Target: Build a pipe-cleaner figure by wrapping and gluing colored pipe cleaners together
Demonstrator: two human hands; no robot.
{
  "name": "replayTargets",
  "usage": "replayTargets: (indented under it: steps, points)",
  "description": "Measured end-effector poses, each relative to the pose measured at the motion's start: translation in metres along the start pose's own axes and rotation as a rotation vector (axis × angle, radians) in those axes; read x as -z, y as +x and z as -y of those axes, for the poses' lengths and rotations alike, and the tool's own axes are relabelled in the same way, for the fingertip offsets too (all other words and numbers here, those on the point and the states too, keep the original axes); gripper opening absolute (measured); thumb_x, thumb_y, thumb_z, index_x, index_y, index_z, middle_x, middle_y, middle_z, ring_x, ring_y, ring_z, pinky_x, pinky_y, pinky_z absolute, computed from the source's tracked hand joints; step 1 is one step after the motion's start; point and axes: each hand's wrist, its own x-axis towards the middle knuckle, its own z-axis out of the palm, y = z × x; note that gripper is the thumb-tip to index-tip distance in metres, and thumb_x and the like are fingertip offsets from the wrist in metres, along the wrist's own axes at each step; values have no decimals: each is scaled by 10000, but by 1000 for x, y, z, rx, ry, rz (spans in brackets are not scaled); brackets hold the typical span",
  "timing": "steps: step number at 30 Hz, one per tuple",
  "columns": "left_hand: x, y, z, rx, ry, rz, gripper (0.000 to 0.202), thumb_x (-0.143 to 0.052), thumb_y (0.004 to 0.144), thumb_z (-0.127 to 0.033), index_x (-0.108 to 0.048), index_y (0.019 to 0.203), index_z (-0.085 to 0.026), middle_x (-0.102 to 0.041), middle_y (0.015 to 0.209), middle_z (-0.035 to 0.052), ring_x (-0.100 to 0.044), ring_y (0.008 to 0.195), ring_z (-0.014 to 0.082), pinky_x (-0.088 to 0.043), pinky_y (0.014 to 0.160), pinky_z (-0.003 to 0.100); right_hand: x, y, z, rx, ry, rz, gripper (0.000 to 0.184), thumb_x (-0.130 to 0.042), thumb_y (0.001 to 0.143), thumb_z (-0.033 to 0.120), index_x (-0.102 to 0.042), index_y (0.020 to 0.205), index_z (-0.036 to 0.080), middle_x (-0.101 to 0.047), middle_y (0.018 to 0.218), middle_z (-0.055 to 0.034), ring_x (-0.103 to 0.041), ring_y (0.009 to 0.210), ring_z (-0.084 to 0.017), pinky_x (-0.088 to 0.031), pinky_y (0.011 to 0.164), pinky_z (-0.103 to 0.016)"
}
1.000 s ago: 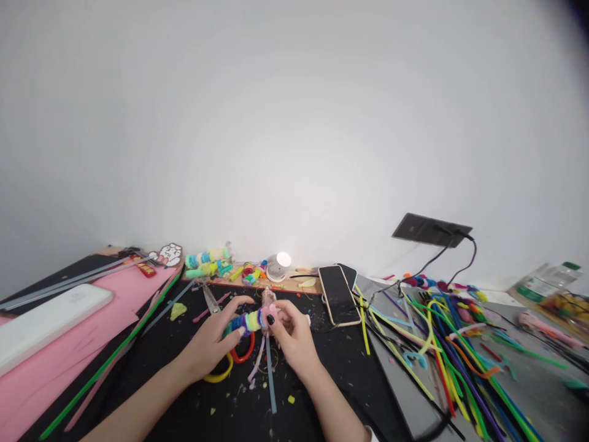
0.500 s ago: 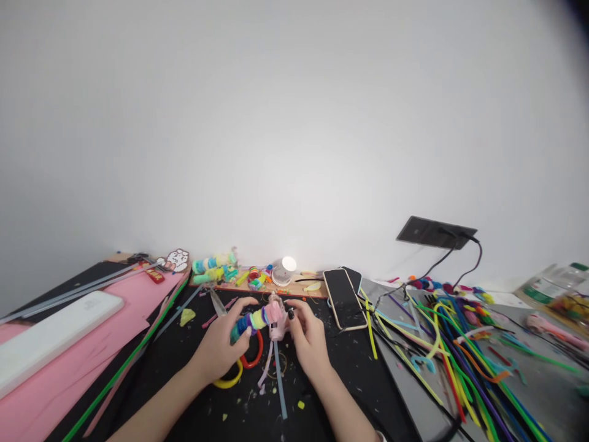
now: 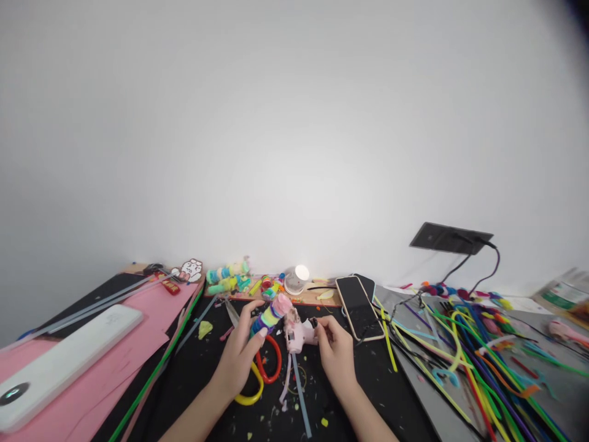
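The left hand [image 3: 239,363] grip wraps the fuzzy coil [image 3: 271,314]; the right hand [image 3: 338,351] grip, at its 3 o'clock, clasps the pink glue gun [image 3: 298,335]

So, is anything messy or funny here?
Yes. Pipe cleaners lie in a tangled heap on the right, and small scraps litter the black mat.

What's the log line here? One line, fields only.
left grip: holds striped pipe-cleaner coil | right grip: holds pink glue gun | scissors: on black mat, beside left grip
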Motion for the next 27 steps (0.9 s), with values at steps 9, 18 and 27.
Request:
replayTargets:
  steps: [9,18,27]
  points:
    - [-8,1,-6,43,-123,-58,484,-468,843,-334,-337,1295,-219,-445,1404,129,-383,1315,289,-322,1042,436,2,-1,-3,-38,-13,-5,255,-430,904,298,-643,924,160,-645,648,-32,-615,573,-171,-473,552,-243]
    - [-8,8,1,56,-91,-54,552,-498,858,-281,-259,1354,-238,-402,1439,146,-389,1331,245,-310,1079,424,1,4,-10,127,-161,-85,193,-496,845,212,-678,783,197,-604,1179,-134,-553,1094,-280,-450,890,-427]
    - [-9,15,11,100,-300,-127,601,-638,767,-307,-342,1275,-179,-569,1290,168,-570,1177,263,-403,1035,433,-1,4,-7,95,-119,-56,152,-480,858,214,-590,754,204,-641,950,-85,-580,928,-237,-451,822,-375]
